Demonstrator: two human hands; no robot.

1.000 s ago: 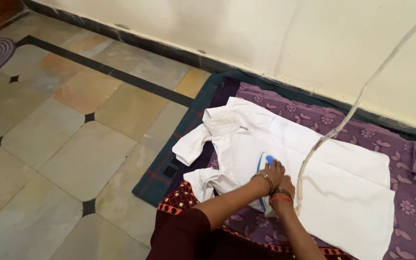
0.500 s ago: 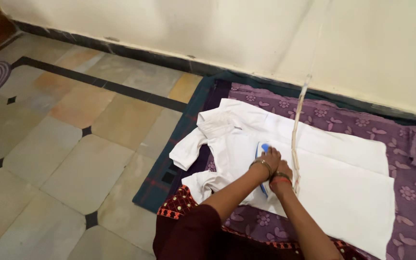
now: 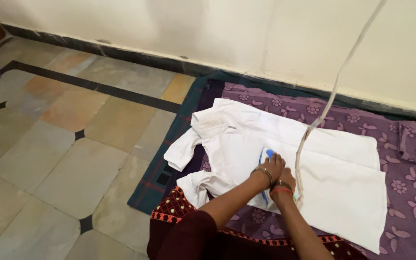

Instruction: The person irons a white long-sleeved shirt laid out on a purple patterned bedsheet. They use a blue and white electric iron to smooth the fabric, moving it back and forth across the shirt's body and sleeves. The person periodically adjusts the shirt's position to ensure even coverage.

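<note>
A white shirt (image 3: 323, 168) lies spread flat on a purple flowered cloth (image 3: 410, 178), its collar toward the left. A white and blue iron (image 3: 266, 156) stands on the shirt near its middle. My left hand (image 3: 271, 166) rests on top of the iron, fingers curled over it. My right hand (image 3: 285, 179) is right beside it, closed on the iron's rear, mostly hidden behind the left one. Both wrists wear bangles. A white cord (image 3: 328, 103) rises from the iron up to the right, off the top of the view.
A dark checked blanket (image 3: 162, 173) lies under the purple cloth, on a tiled stone floor (image 3: 54, 144). A cream wall (image 3: 217, 29) with a dark skirting runs along the back. My dark red garment with an embroidered hem (image 3: 179, 212) covers the lower middle.
The cord has swung, hanging nearly upright half a second ago and now slanting up to the right again. My hands and the iron stay at about the same spot on the shirt.
</note>
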